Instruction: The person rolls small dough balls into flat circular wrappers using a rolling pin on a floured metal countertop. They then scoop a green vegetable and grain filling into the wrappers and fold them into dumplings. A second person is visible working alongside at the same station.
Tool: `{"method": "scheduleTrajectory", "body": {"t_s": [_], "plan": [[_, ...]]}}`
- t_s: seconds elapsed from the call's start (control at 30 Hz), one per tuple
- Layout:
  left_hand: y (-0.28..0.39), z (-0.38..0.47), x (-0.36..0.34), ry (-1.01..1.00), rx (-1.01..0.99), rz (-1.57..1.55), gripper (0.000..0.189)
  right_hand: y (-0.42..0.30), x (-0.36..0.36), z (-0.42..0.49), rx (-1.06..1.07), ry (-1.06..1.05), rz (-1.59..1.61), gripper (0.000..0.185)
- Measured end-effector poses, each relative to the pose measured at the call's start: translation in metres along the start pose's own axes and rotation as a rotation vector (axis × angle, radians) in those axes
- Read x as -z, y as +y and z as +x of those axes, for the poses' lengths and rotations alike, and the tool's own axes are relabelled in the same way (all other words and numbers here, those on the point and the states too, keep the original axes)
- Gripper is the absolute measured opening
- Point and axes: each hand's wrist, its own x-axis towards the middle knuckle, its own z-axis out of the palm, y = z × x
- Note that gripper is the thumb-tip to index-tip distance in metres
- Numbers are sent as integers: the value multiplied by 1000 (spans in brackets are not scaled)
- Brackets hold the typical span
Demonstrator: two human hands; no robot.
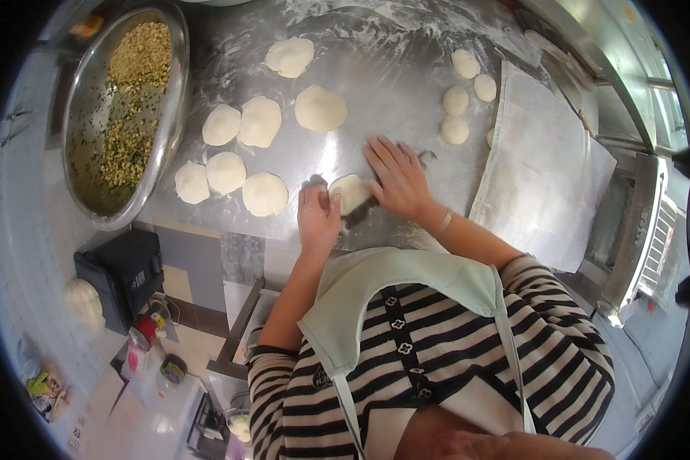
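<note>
A small flattened dough round (349, 193) is between my two hands at the front of the floured metal worktop (379, 109). My left hand (318, 217) grips its left edge, with the thumb against the dough and the fingers curled. A dark shadow under the round suggests that its near edge is off the surface. My right hand (401, 183) is spread palm down, its thumb at the round's right edge; the hand is slightly blurred. Several flattened dough rounds, including a large one (321, 108) and a near one (265, 194), lie to the left and beyond.
At the left stands a big steel bowl (179, 109) holding chopped yellow and green filling (132, 138). Several dough balls (455, 100) sit toward the right. A white cloth (543, 167) covers the worktop's right side, with another dough ball partly under its edge.
</note>
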Motion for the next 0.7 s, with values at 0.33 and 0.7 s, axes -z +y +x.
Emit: {"method": "scheduleTrajectory", "body": {"t_s": [0.33,0.7], "plan": [[7,35,-2,-237,194,-74,31,-2,-2,-2,21,29,82,68],[3,19,20,2,222,-238,29,-11,-17,59,106,138,85,66]]}}
